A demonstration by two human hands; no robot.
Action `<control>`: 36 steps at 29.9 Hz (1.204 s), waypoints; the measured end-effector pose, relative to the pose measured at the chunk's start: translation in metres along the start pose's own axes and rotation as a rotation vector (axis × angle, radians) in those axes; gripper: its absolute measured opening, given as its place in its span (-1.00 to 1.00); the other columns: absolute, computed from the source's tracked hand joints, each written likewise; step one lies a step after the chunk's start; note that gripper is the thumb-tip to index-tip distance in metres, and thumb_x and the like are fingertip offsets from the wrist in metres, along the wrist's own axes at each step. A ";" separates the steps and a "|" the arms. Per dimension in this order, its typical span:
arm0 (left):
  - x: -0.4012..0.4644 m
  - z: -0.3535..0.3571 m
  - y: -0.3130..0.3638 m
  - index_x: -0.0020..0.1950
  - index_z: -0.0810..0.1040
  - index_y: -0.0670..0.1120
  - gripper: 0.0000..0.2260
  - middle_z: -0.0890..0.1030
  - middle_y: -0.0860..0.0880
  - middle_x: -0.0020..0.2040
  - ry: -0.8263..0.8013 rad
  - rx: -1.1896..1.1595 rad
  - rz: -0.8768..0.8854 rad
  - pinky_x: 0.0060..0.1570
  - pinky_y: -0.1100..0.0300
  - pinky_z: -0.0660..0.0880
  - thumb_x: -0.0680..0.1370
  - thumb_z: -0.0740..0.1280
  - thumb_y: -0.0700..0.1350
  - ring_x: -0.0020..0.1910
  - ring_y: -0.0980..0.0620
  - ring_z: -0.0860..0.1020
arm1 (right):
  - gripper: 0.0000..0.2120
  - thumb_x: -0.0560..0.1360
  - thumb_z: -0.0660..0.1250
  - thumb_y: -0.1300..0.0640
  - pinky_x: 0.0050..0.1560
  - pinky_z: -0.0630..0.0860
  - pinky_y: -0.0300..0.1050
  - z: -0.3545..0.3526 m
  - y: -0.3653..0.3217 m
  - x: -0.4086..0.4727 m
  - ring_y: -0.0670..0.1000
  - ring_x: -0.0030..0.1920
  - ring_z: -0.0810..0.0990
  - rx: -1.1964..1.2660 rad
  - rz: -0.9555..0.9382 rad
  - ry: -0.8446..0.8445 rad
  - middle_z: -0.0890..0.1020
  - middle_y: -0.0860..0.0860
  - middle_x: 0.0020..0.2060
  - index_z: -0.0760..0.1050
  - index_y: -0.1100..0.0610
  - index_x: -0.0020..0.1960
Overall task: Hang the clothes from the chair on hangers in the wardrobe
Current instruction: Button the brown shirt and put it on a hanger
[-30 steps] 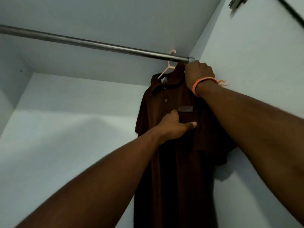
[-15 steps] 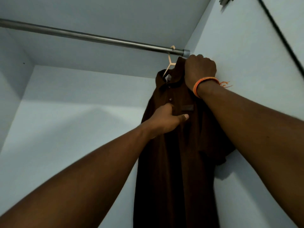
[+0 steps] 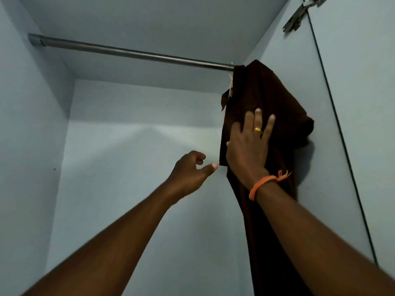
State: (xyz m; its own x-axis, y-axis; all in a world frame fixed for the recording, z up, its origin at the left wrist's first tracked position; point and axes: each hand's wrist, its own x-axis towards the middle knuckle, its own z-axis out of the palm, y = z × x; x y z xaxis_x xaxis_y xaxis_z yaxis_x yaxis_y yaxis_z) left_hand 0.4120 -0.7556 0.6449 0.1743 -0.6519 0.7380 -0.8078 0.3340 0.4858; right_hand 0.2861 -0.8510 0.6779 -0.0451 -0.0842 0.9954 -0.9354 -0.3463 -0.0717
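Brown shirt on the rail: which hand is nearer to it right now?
Right. The right hand lies flat with its fingers spread on the brown shirt. The left hand hangs loosely curled in the air just left of the shirt's edge, holding nothing.

A dark brown polo shirt point(image 3: 271, 97) hangs on a pale hanger point(image 3: 230, 86) from the far right end of the metal rail point(image 3: 132, 54), against the wardrobe's right wall point(image 3: 284, 45). It hangs edge-on, one short sleeve bunched outward.

Wardrobe rail point(image 3: 132, 54), brown shirt point(image 3: 267, 90) apparently on a hanger
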 end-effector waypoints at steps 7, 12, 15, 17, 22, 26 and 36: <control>-0.109 0.001 -0.009 0.41 0.42 -0.04 -0.60 0.51 -0.01 0.34 0.150 -0.007 -0.183 0.15 0.20 0.42 0.61 0.32 0.04 0.25 0.01 0.51 | -0.56 0.50 0.42 -0.02 0.54 -0.13 0.32 -0.047 -0.033 -0.119 0.24 0.54 0.16 0.353 0.046 -0.234 0.40 0.20 0.39 0.49 0.14 0.31; -0.207 -0.015 -0.009 0.34 0.47 -0.05 -0.69 0.54 -0.01 0.26 0.342 0.039 -0.363 0.07 0.25 0.39 0.61 0.32 -0.01 0.09 0.09 0.49 | -0.63 0.52 0.41 -0.03 0.53 -0.02 0.31 -0.102 -0.050 -0.196 0.20 0.45 0.30 0.644 0.080 -0.390 0.45 0.13 0.30 0.52 0.09 0.27; -0.276 -0.026 0.002 0.30 0.50 -0.05 -0.73 0.56 0.03 0.19 0.415 0.086 -0.475 -0.01 0.32 0.38 0.61 0.32 -0.03 0.01 0.13 0.51 | -0.70 0.52 0.40 -0.04 0.42 0.22 0.28 -0.142 -0.064 -0.241 0.18 0.33 0.41 0.823 0.123 -0.519 0.50 0.08 0.23 0.54 0.05 0.21; -0.332 -0.038 0.017 0.26 0.52 -0.05 -0.76 0.58 0.05 0.12 0.453 0.102 -0.565 -0.11 0.38 0.40 0.61 0.33 -0.05 -0.03 0.15 0.54 | -0.74 0.53 0.39 -0.03 0.29 0.34 0.17 -0.178 -0.078 -0.275 0.16 0.26 0.46 0.987 0.153 -0.648 0.52 0.05 0.18 0.54 0.03 0.18; -0.482 -0.072 0.064 0.11 0.59 -0.05 -0.88 0.61 0.14 -0.05 0.543 0.235 -0.633 -0.17 0.49 0.42 0.59 0.36 -0.11 -0.15 0.36 0.55 | -0.88 0.51 0.44 0.06 0.07 0.53 0.06 -0.287 -0.120 -0.358 0.01 -0.01 0.59 1.500 0.245 -0.935 0.61 -0.04 -0.05 0.55 0.04 0.00; -0.602 -0.103 0.113 -0.03 0.60 0.02 -0.94 0.63 0.16 -0.14 0.658 0.399 -0.720 -0.17 0.33 0.51 0.60 0.34 -0.12 -0.16 0.18 0.60 | -0.91 0.52 0.43 0.13 -0.15 0.49 -0.29 -0.409 -0.138 -0.407 -0.12 -0.15 0.60 1.801 0.297 -1.122 0.62 -0.12 -0.23 0.54 0.07 -0.12; -0.873 -0.193 0.275 -0.13 0.62 -0.01 -0.87 0.65 0.04 -0.30 1.092 0.501 -0.980 -0.29 0.17 0.55 0.61 0.33 -0.09 -0.31 0.11 0.62 | -0.84 0.55 0.34 -0.04 -0.19 0.58 0.04 -0.722 -0.149 -0.515 0.02 -0.27 0.62 2.147 0.106 -1.457 0.63 -0.06 -0.33 0.51 -0.03 -0.18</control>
State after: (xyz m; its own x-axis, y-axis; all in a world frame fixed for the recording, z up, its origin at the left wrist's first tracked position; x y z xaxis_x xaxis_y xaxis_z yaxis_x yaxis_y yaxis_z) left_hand 0.1464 0.0371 0.2248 0.8610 0.3994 0.3148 -0.1959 -0.3108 0.9301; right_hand 0.1957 -0.0811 0.2211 0.8906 -0.0738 0.4488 0.4289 -0.1922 -0.8827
